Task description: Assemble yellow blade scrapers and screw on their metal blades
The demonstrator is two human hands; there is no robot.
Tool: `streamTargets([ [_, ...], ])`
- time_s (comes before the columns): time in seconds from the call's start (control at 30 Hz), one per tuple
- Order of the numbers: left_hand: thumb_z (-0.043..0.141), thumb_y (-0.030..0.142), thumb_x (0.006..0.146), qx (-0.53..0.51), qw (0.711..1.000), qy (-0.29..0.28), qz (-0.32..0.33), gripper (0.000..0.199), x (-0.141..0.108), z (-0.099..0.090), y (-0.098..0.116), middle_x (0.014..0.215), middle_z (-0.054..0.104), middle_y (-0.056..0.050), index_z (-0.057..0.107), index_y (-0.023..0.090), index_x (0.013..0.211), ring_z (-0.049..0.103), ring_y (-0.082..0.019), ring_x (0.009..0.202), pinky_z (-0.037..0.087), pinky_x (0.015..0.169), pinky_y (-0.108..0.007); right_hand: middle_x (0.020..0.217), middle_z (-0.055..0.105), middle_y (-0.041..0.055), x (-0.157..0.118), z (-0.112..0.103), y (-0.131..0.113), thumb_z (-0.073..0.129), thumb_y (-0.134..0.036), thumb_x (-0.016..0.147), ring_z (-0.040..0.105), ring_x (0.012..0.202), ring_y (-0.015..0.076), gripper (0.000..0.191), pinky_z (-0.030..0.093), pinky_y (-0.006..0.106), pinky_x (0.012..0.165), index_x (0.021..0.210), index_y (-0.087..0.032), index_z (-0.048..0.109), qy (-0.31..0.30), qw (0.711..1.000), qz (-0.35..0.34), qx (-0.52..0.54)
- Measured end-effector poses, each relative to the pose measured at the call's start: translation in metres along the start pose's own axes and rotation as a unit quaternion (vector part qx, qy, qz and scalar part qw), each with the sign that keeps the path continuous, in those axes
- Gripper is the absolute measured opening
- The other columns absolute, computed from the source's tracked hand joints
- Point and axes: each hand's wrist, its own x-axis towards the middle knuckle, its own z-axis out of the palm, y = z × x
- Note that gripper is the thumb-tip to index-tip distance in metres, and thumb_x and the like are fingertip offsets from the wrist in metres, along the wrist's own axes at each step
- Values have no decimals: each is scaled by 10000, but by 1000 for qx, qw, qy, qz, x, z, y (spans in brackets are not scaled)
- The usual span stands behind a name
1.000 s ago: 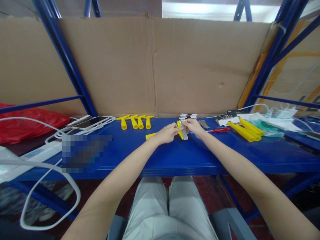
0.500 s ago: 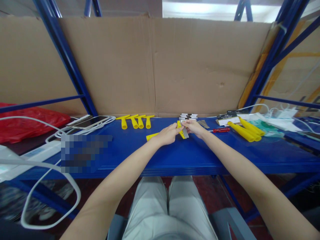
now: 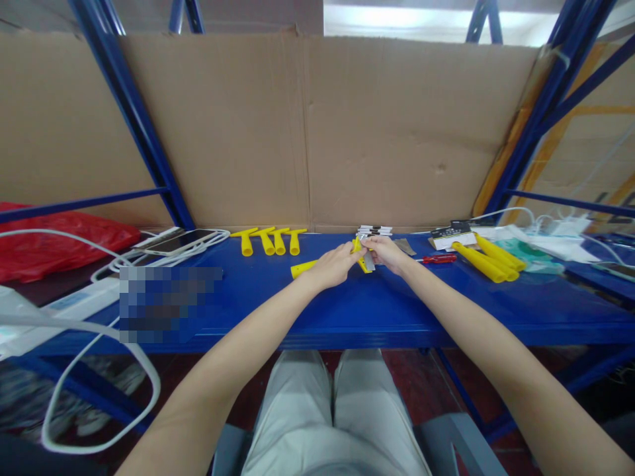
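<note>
My left hand [image 3: 336,266] is closed on a yellow T-shaped tool [image 3: 303,269], whose handle end sticks out to the left of the hand and whose crosspiece shows at the right. Thumb and fingers of my right hand [image 3: 386,254] pinch a thin grey metal blade [image 3: 369,260] against that crosspiece. The two hands almost touch. Behind them lies a stack of small white and dark pieces [image 3: 374,231]. A flat grey piece [image 3: 405,246] rests just right of my right hand, near a red-handled screwdriver [image 3: 439,259].
Several yellow T-shaped pieces [image 3: 268,242] stand in a row at the back left of the blue table [image 3: 317,317]. At right are yellow cones [image 3: 489,263], a black and white box [image 3: 452,237] and green plastic [image 3: 538,256]. Cables and a red bag [image 3: 64,241] occupy the left.
The metal blade has shifted slightly and is turned more upright against the yellow crosspiece. My right hand has moved a little with it; my left hand keeps its hold.
</note>
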Motion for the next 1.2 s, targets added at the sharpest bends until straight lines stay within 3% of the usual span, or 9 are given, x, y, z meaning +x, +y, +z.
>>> streamTargets([
  [0.4, 337, -6, 820, -5, 1000, 14, -2, 602, 0, -1, -2, 1130, 471, -94, 394, 260, 1357, 488, -199, 1016, 451, 826, -319, 553, 548, -47, 1, -4, 3, 680, -312, 750, 503, 486, 79, 277, 415, 205, 497, 626, -175, 474, -44, 997, -60, 6],
  [0.73, 346, 6, 825, 4, 1000, 28, -7, 574, 0, -3, -2, 1106, 492, -93, 440, 258, 1332, 502, -201, 998, 454, 812, -323, 543, 530, -52, 3, 1, 4, 692, -373, 704, 481, 486, 85, 311, 394, 213, 481, 610, -190, 458, -9, 993, -118, -4],
  [0.9, 387, 159, 904, 9, 1000, 13, -18, 457, 1, -3, -8, 1070, 518, -84, 448, 274, 1343, 547, -205, 957, 458, 779, -312, 509, 495, -62, 4, 6, 6, 696, -421, 684, 445, 452, 78, 344, 383, 210, 453, 603, -194, 450, 19, 989, -145, -18],
  [1.07, 381, 186, 916, 14, 999, -8, -28, 483, 1, -2, -13, 997, 547, -68, 410, 318, 1380, 582, -200, 899, 459, 737, -299, 502, 486, -59, 2, 6, 6, 684, -441, 692, 438, 446, 78, 357, 378, 199, 427, 601, -195, 442, 28, 989, -143, -29],
  [1.2, 354, 155, 907, 4, 1000, -4, -24, 508, 0, -4, -11, 991, 548, -76, 407, 309, 1388, 594, -199, 888, 460, 732, -295, 550, 522, -42, 2, 5, 5, 654, -368, 740, 480, 484, 79, 285, 407, 188, 446, 623, -187, 468, 23, 994, -103, -26],
])
